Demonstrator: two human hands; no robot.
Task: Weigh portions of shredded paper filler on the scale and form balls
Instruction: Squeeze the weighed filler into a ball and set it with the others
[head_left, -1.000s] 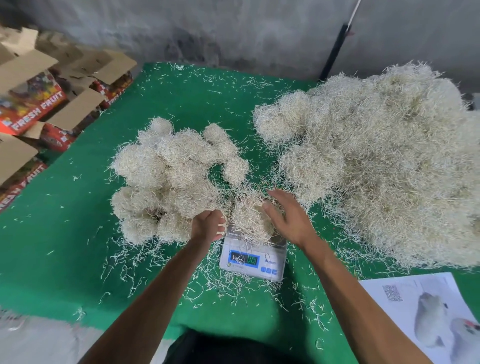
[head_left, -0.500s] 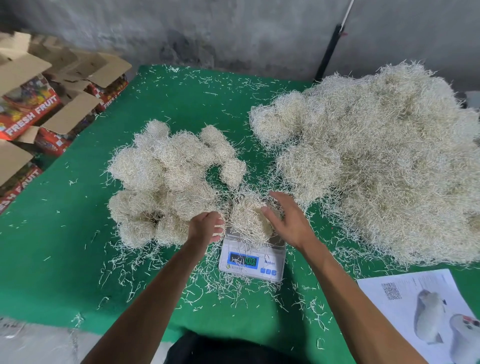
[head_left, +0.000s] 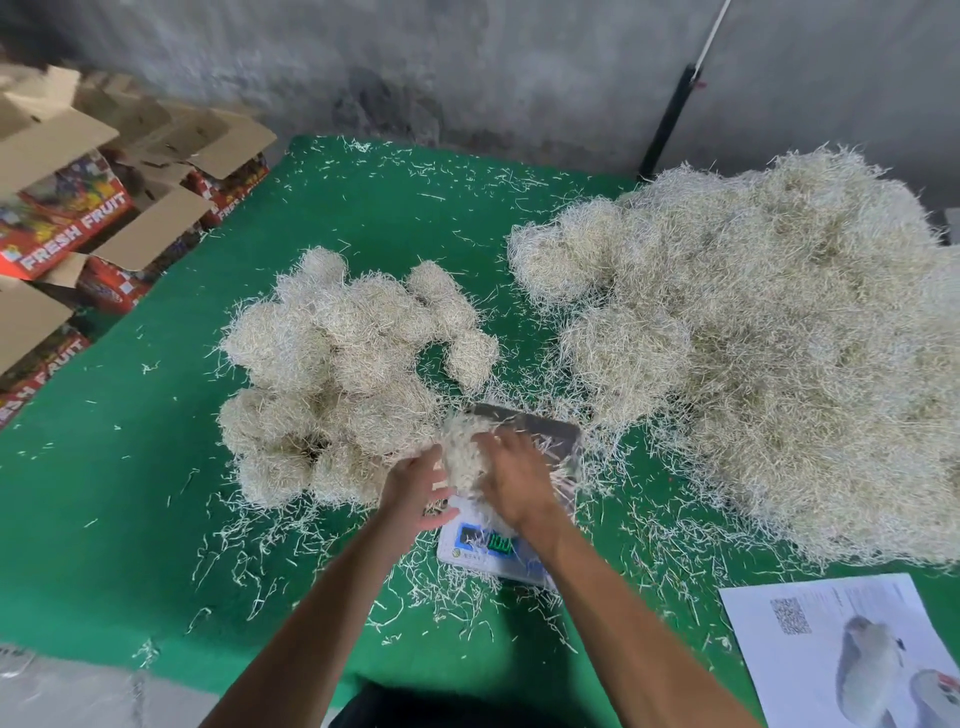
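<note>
A small white digital scale (head_left: 545, 441) with a lit display sits on the green table cloth (head_left: 130, 493), its dark platform partly bare. A portion of shredded paper filler (head_left: 465, 452) is held just above the scale between my left hand (head_left: 415, 491) and my right hand (head_left: 511, 483). Both hands cup it from the sides with curled fingers. Several formed balls (head_left: 332, 374) lie in a cluster left of the scale. A large loose heap of filler (head_left: 769, 338) covers the table's right side.
Open cardboard fruit boxes (head_left: 67, 218) stand off the table's left edge. A printed sheet (head_left: 841, 649) lies at the front right corner. Loose shreds are scattered around the scale. A black pole (head_left: 670, 119) leans on the grey wall behind.
Both hands have closed in on the portion and lifted it off the scale's platform, which now shows dark and mostly bare. The hands moved closer together.
</note>
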